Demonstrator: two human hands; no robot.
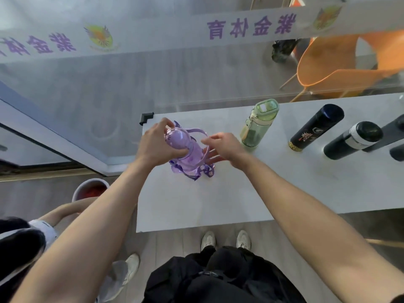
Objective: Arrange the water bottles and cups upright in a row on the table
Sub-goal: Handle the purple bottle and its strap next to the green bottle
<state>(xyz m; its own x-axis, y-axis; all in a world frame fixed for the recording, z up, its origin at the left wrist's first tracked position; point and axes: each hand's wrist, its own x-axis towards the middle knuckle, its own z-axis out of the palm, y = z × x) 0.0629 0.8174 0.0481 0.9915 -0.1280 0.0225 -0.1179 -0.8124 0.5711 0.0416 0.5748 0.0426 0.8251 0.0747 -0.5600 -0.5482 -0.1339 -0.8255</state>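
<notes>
Left hand [156,145] clamps the purple bottle [189,153] near its lid — right hand [220,147], fingers spread, tends the loose strap; smooth plastic, likely light, best gripped mid-body.

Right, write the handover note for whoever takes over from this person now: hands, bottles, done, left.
Left hand: gripping the purple bottle near its lid, holding it upright on the table.
Right hand: open beside the bottle, fingers at its strap.
Done: green bottle, dark flask and black-and-white flask stand in a row to the right.
Left: settle the purple bottle at the row's left end, tidy the strap, let go.
</notes>
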